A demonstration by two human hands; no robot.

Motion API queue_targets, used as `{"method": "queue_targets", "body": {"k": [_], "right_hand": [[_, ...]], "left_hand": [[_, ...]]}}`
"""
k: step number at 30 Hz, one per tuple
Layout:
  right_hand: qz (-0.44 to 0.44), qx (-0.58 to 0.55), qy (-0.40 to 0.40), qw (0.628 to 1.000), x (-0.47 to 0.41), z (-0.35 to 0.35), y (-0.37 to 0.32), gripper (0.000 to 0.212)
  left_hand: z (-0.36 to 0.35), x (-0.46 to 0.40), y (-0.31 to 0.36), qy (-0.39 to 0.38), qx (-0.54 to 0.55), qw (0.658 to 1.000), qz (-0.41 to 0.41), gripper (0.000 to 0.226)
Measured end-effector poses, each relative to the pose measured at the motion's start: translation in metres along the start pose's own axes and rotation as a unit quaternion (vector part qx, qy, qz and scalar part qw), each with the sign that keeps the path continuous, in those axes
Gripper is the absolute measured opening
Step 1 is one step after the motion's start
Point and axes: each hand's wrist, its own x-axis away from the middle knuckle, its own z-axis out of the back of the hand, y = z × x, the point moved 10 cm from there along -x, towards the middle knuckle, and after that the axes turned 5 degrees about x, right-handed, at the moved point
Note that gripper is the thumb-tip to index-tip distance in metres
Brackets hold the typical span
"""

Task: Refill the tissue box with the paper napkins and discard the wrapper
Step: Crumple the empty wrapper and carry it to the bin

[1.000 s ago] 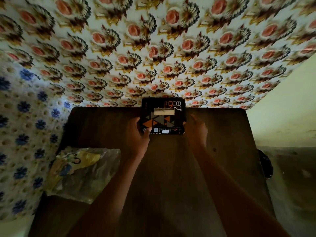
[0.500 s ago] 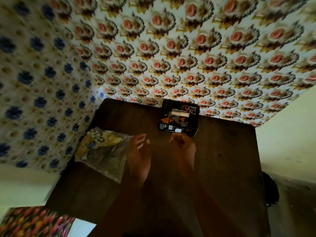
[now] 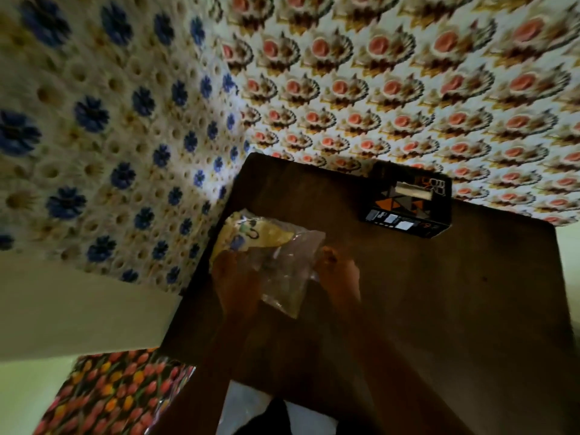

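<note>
wrapper (image 3: pixel 282 271): frame centre, on table (image 3: pixel 439 309)
my left hand (image 3: pixel 238 287): gripping its left edge
my right hand (image 3: pixel 340 277): pinching its right edge
box (image 3: pixel 408 205): upper right

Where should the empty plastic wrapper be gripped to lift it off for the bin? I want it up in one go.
Probably by the clear crumpled end of the wrapper, coming from the near side. It lies flat and limp on the table, and both the left hand and right hand already sit at its near edges.
</note>
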Motion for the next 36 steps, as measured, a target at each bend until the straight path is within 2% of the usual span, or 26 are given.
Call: {"method": "queue_targets", "body": {"k": [1,2,5,7,10,12,14,16,18,20,22,26,30,33,36], "right_hand": [[-0.005,0.003,0.000,1.000,-0.002,-0.012,0.001,0.021],[-0.012,0.026,0.001,1.000,-0.004,-0.022,0.006,0.035],[-0.078,0.057,0.005,0.995,-0.008,-0.047,0.021,0.086],[-0.094,0.061,0.018,0.994,-0.011,-0.050,0.019,0.096],[-0.104,0.077,0.026,0.991,-0.015,-0.058,0.015,0.086],[-0.099,0.048,0.017,0.994,-0.021,-0.071,0.017,0.064],[-0.082,-0.004,0.011,0.997,-0.022,-0.078,0.013,0.033],[-0.090,-0.102,0.015,0.991,-0.016,-0.080,0.010,0.015],[-0.076,-0.172,0.047,0.981,-0.006,-0.074,0.005,0.026],[-0.034,-0.178,0.064,0.981,0.001,-0.065,-0.004,0.032],[-0.017,-0.150,0.046,0.988,0.002,-0.065,-0.006,0.029],[-0.057,-0.009,0.053,0.997,-0.008,-0.059,0.015,0.015],[-0.056,-0.009,0.061,0.997,-0.011,-0.059,0.028,0.015],[-0.049,-0.019,0.037,0.998,-0.011,-0.062,0.030,0.015],[-0.026,-0.039,0.028,0.999,-0.008,-0.062,0.028,0.011]], "left_hand": [[-0.002,-0.013,-0.026,0.009,0.021,1.000,0.021,0.041],[0.005,-0.020,-0.038,0.006,-0.012,0.999,0.037,0.054],[0.007,-0.044,-0.060,-0.050,-0.052,0.994,0.078,0.085],[0.003,-0.057,-0.074,-0.062,-0.086,0.992,0.075,0.098],[0.001,-0.072,-0.080,-0.062,-0.118,0.988,0.084,0.110],[-0.002,-0.070,-0.074,-0.103,-0.104,0.982,0.119,0.109],[-0.007,-0.067,-0.071,-0.130,-0.092,0.978,0.132,0.107],[-0.017,-0.062,-0.072,-0.152,-0.088,0.977,0.119,0.097],[-0.020,-0.055,-0.069,-0.149,-0.051,0.981,0.114,0.086],[-0.016,-0.049,-0.063,-0.122,-0.042,0.985,0.111,0.070],[-0.016,-0.044,-0.055,-0.117,-0.030,0.988,0.095,0.051],[-0.035,-0.030,-0.049,-0.186,0.031,0.978,0.086,0.026],[-0.049,-0.009,-0.023,-0.257,0.082,0.961,0.065,0.021],[-0.068,0.007,-0.019,-0.320,0.197,0.917,0.135,0.019],[-0.084,0.019,-0.019,-0.385,0.248,0.872,0.174,0.011]]}}
